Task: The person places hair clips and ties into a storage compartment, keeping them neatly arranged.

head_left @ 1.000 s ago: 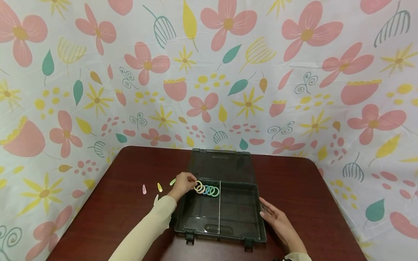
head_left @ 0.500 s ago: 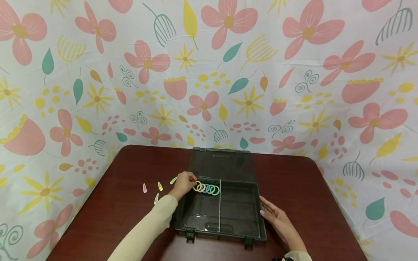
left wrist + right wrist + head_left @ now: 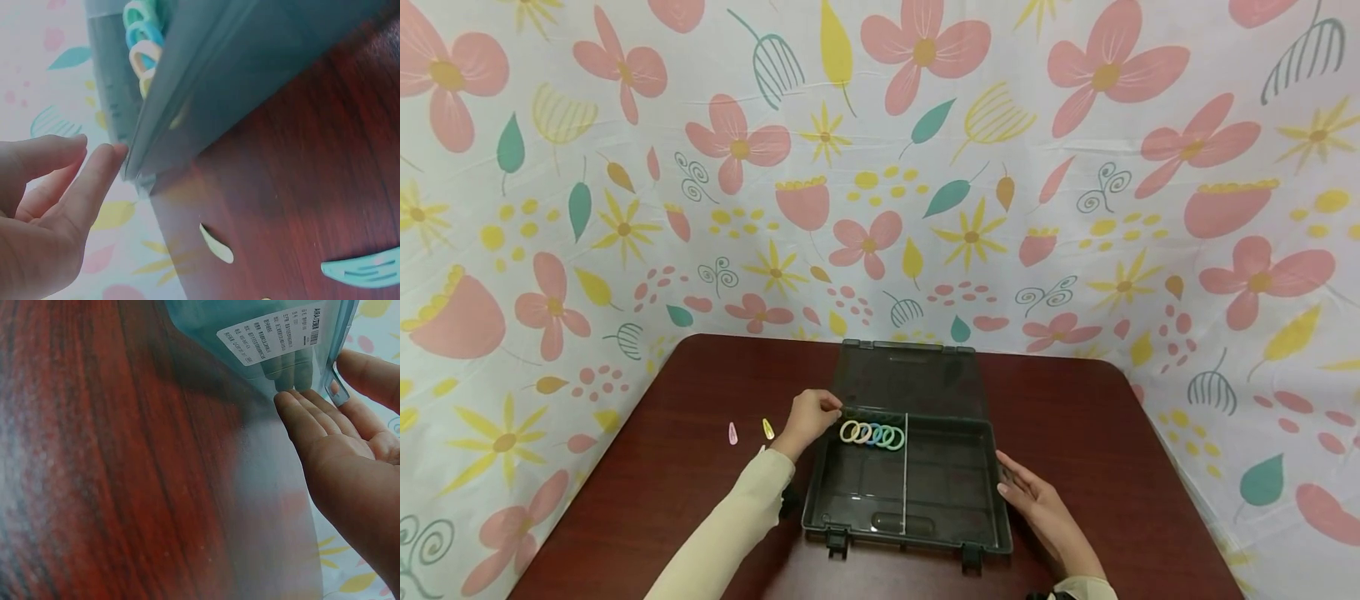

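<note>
A row of pastel ring-shaped hair ties (image 3: pixel 872 436) lies overlapping along the back of the left compartment of a dark clear plastic box (image 3: pixel 953 479). My left hand (image 3: pixel 805 423) hovers by the box's back left corner, holding nothing. In the left wrist view, the fingertips of that hand (image 3: pixel 56 200) are right at the box's edge. On the other side, my right hand (image 3: pixel 1041 508) rests its nearly straight fingers against the outer right wall. The right wrist view has those fingertips (image 3: pixel 290 403) below a white printed label (image 3: pixel 272 334), with the thumb near the rim.
The box's lid (image 3: pixel 910 379) lies folded back, and a white divider (image 3: pixel 905 475) splits the inside. Left of it on the brown table (image 3: pixel 700 375) are a pink hair clip (image 3: pixel 733 433) and a yellow one (image 3: pixel 767 428). A patterned cloth (image 3: pixel 880 167) hangs behind.
My left hand has let go of the leftmost hair tie and moved left, away from the row. Its wrist now covers the green hair clip and most of the white one. The right hand stays put.
</note>
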